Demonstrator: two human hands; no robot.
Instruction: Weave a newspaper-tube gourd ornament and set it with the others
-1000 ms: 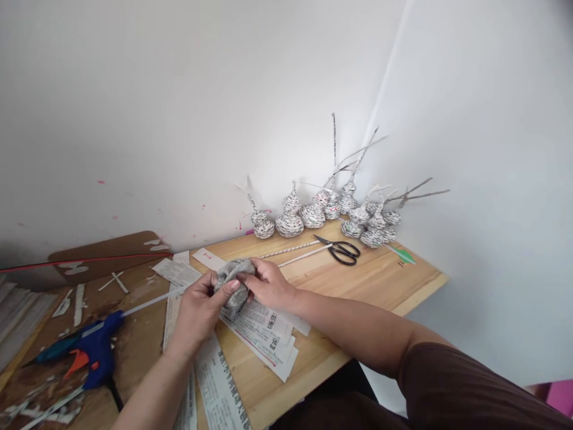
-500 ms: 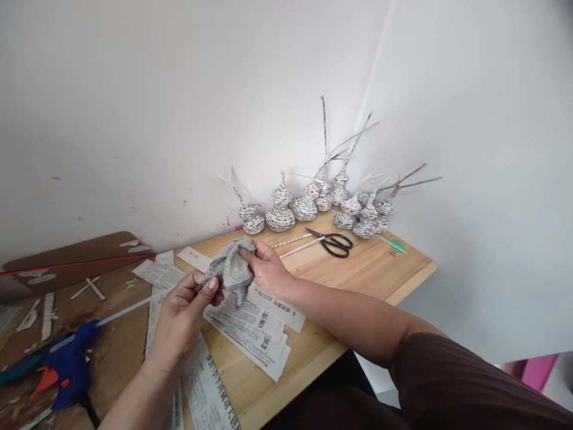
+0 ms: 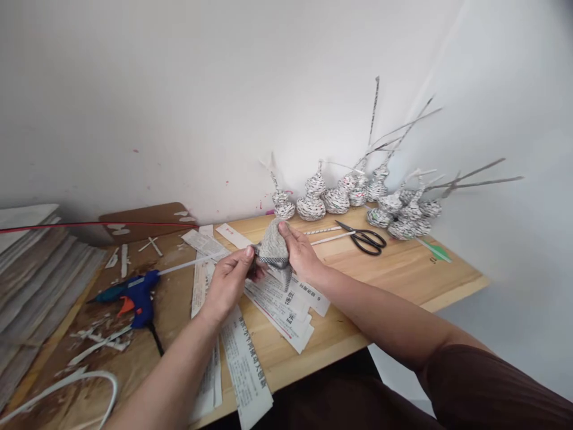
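Both my hands hold a small grey cloth piece [image 3: 274,246] above the table, stretching it into a rounded, hat-like shape. A dark checked band runs along its lower part, and a narrow tip hangs below. My left hand [image 3: 230,280] pinches the band's left side between thumb and fingers. On the other side, my right hand [image 3: 302,254] grips the cloth with its thumb on top; its other fingers are hidden behind. Under the cloth lie printed newspaper strips [image 3: 280,319]. Black-handled scissors [image 3: 367,239] rest to the right, beside rolled paper sticks [image 3: 331,237].
Several gourd-shaped woven paper pieces [image 3: 311,208] with upright stems line the wall. On the left, a blue glue gun [image 3: 142,301] lies on a stained brown board [image 3: 92,286] among paper scraps. A stack of paper sheets [image 3: 40,292] stands at far left, near a white cable [image 3: 114,388].
My view has turned left, so the table's things sit further right and the paper stack shows. The loosely crumpled cloth is now pulled smoother and rounder between my hands.
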